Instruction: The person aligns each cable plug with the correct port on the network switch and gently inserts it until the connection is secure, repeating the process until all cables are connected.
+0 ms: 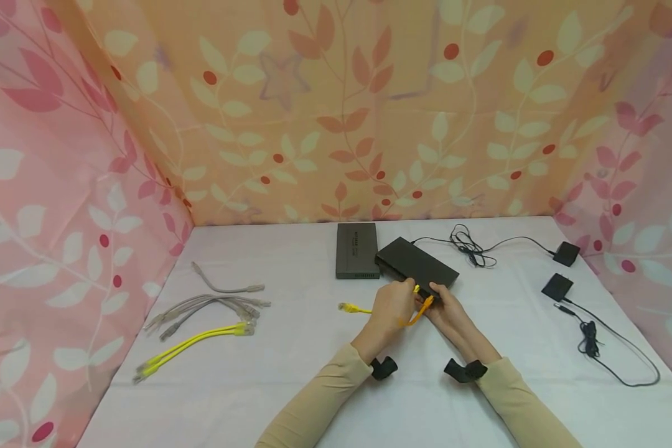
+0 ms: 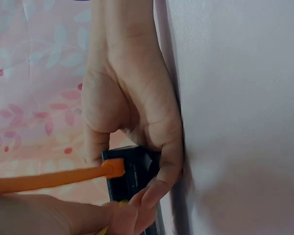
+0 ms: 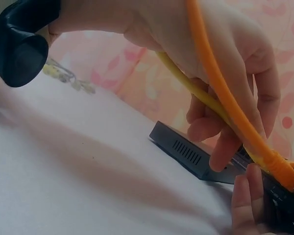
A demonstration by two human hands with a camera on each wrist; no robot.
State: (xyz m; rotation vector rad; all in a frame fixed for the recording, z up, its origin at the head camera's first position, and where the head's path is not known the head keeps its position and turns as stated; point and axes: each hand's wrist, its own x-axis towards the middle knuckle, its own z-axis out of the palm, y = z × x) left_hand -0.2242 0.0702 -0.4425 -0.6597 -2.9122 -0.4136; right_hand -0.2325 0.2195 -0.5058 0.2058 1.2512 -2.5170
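My right hand point(image 1: 450, 317) holds a black network switch point(image 1: 417, 264), tilted up off the table, its fingers around the near edge. An orange network cable point(image 2: 54, 178) has its plug in a port on that edge. Beside it, my left hand point(image 1: 391, 308) pinches a yellow network cable point(image 3: 183, 81) near its plug at the ports; the fingers partly hide the plug, so how far it sits in cannot be told. A yellow cable plug point(image 1: 347, 308) lies loose left of the left hand. A second dark switch point(image 1: 357, 251) lies flat just behind the hands.
Several grey network cables point(image 1: 213, 305) and some yellow cables point(image 1: 193, 344) lie at left. A power adapter point(image 1: 566, 253) at the back right has its cord point(image 1: 470, 246) running to the held switch's far edge. Another adapter point(image 1: 557, 286) with a bundled cord point(image 1: 590, 339) lies at right.
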